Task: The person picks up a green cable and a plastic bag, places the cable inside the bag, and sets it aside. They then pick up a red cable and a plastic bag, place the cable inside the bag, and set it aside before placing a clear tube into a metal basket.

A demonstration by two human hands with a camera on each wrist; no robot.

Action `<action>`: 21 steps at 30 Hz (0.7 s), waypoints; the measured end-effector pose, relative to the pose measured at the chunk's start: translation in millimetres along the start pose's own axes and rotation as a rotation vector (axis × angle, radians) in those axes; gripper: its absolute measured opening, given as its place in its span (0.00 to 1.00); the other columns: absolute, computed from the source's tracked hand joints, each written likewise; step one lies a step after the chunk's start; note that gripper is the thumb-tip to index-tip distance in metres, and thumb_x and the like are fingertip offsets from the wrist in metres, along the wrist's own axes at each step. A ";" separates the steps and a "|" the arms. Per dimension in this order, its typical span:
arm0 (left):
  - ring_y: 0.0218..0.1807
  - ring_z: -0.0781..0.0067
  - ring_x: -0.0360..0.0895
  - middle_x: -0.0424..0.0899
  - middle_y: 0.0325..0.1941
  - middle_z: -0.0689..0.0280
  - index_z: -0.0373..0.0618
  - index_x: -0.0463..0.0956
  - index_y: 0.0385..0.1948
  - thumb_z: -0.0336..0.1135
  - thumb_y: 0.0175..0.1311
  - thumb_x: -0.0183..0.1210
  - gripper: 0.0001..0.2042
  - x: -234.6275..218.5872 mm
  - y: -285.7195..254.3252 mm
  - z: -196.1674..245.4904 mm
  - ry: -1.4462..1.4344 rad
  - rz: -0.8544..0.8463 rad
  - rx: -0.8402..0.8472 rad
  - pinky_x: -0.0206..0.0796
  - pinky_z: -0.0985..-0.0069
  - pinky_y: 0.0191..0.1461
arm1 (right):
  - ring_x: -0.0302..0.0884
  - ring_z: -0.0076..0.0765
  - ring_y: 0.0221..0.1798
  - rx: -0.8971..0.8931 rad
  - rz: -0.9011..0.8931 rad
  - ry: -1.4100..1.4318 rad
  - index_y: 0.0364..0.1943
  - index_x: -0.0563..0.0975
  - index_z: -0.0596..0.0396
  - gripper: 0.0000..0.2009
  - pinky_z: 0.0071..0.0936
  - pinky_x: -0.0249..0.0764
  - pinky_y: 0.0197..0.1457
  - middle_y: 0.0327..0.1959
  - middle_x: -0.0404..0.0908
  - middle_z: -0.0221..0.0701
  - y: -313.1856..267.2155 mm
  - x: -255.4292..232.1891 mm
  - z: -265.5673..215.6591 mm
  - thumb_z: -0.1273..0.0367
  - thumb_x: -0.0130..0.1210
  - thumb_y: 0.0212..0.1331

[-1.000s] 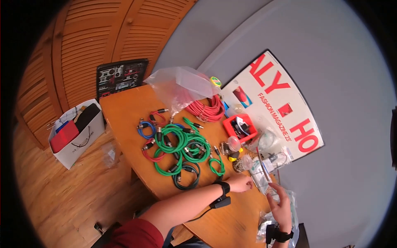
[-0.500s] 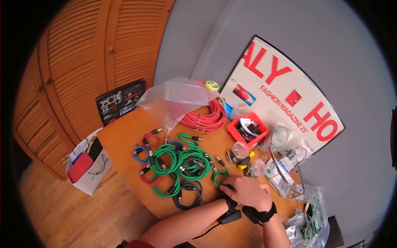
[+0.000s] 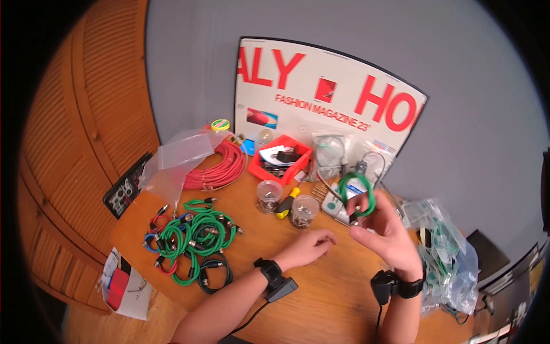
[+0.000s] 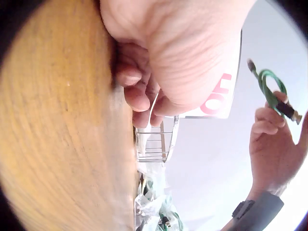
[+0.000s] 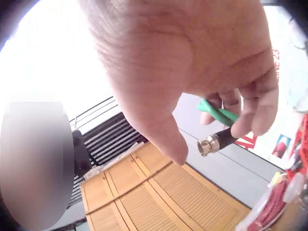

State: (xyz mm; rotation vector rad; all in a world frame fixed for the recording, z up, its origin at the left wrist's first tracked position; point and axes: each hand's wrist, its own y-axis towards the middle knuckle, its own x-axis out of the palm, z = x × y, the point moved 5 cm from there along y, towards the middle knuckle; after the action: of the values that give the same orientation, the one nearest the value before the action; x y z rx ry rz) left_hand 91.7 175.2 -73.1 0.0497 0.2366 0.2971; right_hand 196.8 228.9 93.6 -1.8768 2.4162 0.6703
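Note:
My right hand (image 3: 392, 238) is raised over the right side of the table, its fingers curled round a small coiled green cable (image 3: 344, 188). In the right wrist view, a metal-tipped black connector (image 5: 216, 142) of that cable sticks out by the fingertips, with the thumb apart from it. The left wrist view shows the same green coil (image 4: 275, 76) held up, a connector at each end. My left hand (image 3: 306, 249) is low over the wooden tabletop (image 3: 326, 292), fingers loosely bent and holding nothing.
A pile of coiled green cables (image 3: 197, 235), with red and blue ones, lies at left. Behind are a red cable bundle (image 3: 220, 169), a red bin (image 3: 282, 176), small clear tubs (image 3: 303, 211) and a yellow-black screwdriver (image 3: 288, 203). Plastic bags (image 3: 447, 258) lie at right.
My right hand reached over beside the left, then lifted away to the right with the green coil from beside the pile. The head view has turned to the right.

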 end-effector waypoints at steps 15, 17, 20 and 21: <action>0.44 0.61 0.78 0.79 0.40 0.59 0.43 0.75 0.43 0.33 0.59 0.56 0.11 5.8 119.4 107.0 0.957 0.097 0.436 0.70 0.67 0.47 | 0.67 0.18 0.23 -0.130 0.549 0.037 0.41 0.69 0.60 0.16 0.19 0.66 0.27 0.30 0.76 0.28 -52.7 -132.7 -32.7 0.70 0.63 0.53; 0.51 0.52 0.74 0.77 0.46 0.55 0.45 0.75 0.43 0.37 0.55 0.58 0.14 1.8 159.0 81.2 1.068 0.011 0.324 0.67 0.60 0.54 | 0.68 0.12 0.26 -0.044 0.492 -0.299 0.46 0.71 0.59 0.17 0.17 0.65 0.28 0.30 0.74 0.24 -54.2 -138.7 -29.0 0.71 0.64 0.54; 0.50 0.49 0.76 0.80 0.45 0.49 0.42 0.76 0.42 0.39 0.47 0.61 0.19 -3.2 202.8 38.9 1.075 -0.161 0.175 0.68 0.58 0.54 | 0.77 0.47 0.29 -0.085 0.604 -0.716 0.39 0.71 0.59 0.15 0.37 0.72 0.32 0.25 0.77 0.41 -55.8 -148.6 -12.0 0.67 0.62 0.51; 0.48 0.49 0.78 0.81 0.44 0.49 0.41 0.76 0.42 0.38 0.46 0.62 0.19 -12.7 222.0 10.0 1.056 -0.201 0.234 0.69 0.58 0.51 | 0.78 0.53 0.32 -0.103 0.631 -0.783 0.38 0.71 0.59 0.15 0.41 0.73 0.34 0.26 0.78 0.44 -53.4 -151.9 -1.9 0.67 0.62 0.51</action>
State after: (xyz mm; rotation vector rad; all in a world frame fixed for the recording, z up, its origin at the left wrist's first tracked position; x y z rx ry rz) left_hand 19.1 383.4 -42.0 0.0969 1.3172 0.0673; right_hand 289.6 358.2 118.1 -0.5907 2.3589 1.2624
